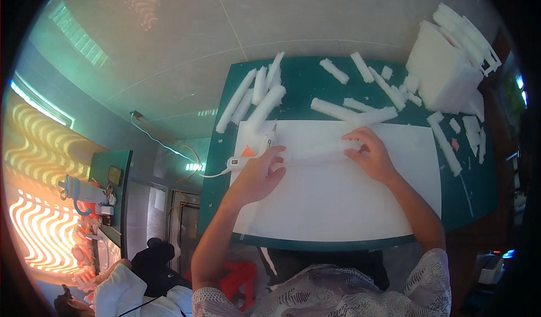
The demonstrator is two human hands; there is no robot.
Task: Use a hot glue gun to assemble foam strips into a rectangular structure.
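Note:
A pale white padding roll (315, 155) lies across the white board (338, 204), hard to make out against it. My left hand (260, 175) is at the roll's left end, thumb and fingers curved round it. My right hand (369, 152) holds the right end between thumb and fingers. Close by my left hand lies a white corded tool (239, 162) with an orange part and a pointed tip, looking like a glue gun. My left hand partly covers it.
The white board rests on a green table (225, 148). White padding rolls (265, 105) lie at the far left, with more strips (335, 111) and scraps at the far right. A white block-like bundle (442, 66) stands at the right corner. A cable (163, 145) runs left to the wall. A red stool (239, 280) is below.

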